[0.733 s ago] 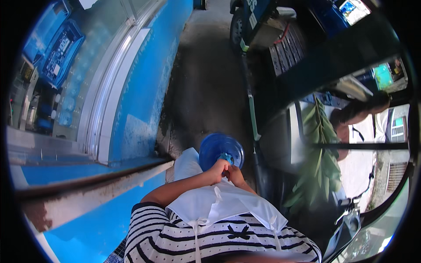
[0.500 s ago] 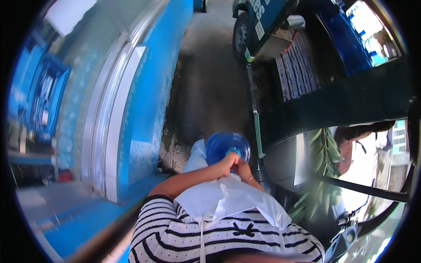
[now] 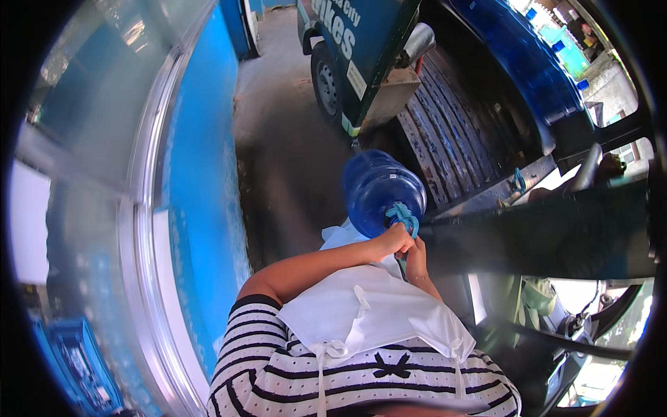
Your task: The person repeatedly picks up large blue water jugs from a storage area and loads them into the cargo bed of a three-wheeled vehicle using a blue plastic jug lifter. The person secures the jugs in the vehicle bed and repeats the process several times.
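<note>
A large translucent blue water jug hangs tilted in front of me, its neck end toward my body. A light-blue carry handle is fitted around the neck. My left hand is closed on this handle. Pressed up beside it, my right hand is also closed at the handle, its fingers partly hidden behind the left ones. A white apron covers my front just below both hands.
On the right stands a dark vehicle with a slatted cargo bed, a wheel and a dark side panel. Large blue jugs stand beyond the bed. A blue wall with metal-framed glass runs along the left.
The jug has swung up and to the right, toward the cargo bed, with both hands still on its handle. My view has turned right and the vehicle appears closer.
</note>
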A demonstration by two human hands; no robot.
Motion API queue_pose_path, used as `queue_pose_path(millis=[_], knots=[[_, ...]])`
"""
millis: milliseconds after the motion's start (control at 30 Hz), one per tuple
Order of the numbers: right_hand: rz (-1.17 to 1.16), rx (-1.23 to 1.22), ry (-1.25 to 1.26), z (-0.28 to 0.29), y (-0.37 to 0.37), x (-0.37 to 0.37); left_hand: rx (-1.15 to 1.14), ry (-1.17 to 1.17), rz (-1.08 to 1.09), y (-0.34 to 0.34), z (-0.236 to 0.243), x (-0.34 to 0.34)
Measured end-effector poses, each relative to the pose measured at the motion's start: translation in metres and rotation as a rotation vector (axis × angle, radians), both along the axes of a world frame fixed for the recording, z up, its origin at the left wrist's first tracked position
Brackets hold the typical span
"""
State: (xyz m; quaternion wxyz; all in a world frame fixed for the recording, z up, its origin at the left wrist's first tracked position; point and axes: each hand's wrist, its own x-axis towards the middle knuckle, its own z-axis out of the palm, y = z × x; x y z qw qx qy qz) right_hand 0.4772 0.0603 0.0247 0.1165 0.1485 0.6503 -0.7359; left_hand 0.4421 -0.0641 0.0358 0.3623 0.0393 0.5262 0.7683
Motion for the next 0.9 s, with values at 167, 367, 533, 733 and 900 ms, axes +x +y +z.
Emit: queue_pose_path(millis=[167,367,533,733,900], knots=[[-0.092,-0.05,-0.001,-0.004,0.002,-0.181,0.065,-0.064,-0.059,0.006,-0.004,-0.185],[-0.147,0.452,0.107,0.025,0.033,-0.337,0.047,-0.183,0.006,0.028,0.005,-0.325],[0.011,0.239,-0.124,0.049,0.05,-0.408,-0.452,0.344,-0.052,0.014,-0.013,-0.386],[-0.148,0.463,-0.196,0.048,0.056,-0.377,-0.716,0.735,0.015,-0.002,-0.031,-0.399],[-0.112,0.433,-0.181,0.054,0.043,-0.382,-0.586,0.891,-0.128,0.006,-0.027,-0.415]])
